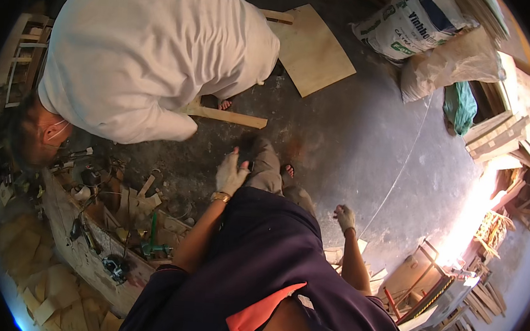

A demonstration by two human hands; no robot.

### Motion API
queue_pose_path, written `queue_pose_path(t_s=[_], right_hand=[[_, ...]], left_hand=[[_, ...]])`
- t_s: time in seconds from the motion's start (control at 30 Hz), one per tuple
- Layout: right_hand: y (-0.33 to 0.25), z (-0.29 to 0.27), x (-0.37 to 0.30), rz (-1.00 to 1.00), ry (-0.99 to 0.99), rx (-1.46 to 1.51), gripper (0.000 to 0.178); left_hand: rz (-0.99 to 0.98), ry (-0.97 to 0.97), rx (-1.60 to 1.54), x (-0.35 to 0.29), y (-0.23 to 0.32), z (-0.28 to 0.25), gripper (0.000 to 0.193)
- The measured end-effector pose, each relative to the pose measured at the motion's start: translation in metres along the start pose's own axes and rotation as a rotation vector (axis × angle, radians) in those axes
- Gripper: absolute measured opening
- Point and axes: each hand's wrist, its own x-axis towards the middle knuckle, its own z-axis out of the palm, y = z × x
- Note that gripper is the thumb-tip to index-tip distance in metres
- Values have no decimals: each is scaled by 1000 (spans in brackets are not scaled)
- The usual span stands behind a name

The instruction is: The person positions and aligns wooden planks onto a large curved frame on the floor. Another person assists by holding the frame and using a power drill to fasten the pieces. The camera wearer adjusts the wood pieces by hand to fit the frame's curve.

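My left hand (231, 175) hangs in front of my left thigh, its fingers loosely bent and apart, with nothing seen in it. A gold-coloured watch (220, 197) is on that wrist. Off to my right side, my right hand (344, 218) hangs over the grey floor, fingers slightly curled and apart, holding nothing that I can see. Both hands look pale, as if gloved or dusty. Closest to the left hand on the floor is a wooden strip (234, 118), lying by the foot of a bent-over person in a light shirt (149, 50).
Beyond the person lies a thin wooden sheet (320, 51). Full sacks (450, 62), a green bag (460, 108) and stacked boards (500, 137) line the right. At left, a wooden bin wall (79, 238) borders scraps and tools. A red-framed item (391, 303) stands at lower right.
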Motion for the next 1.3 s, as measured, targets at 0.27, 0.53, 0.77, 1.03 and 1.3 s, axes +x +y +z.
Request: queue_pose_path(t_s=[0.27,0.53,0.77,1.03,1.3], right_hand=[[-214,-46,147,-270,-24,59,39],[-407,-52,218,-595,-99,-262,41],[-517,-78,301,-357,-334,-222,55],[-609,-134,397,-419,-664,-506,52],[-666,-158,493,-400,-780,-652,57]], left_hand=[[226,61,-125,147,180,-25,71],[143,277,-310,265,267,-19,80],[-154,264,-491,324,296,-27,82],[-750,323,-482,342,352,1,66],[-1039,373,-683,369,436,21,53]])
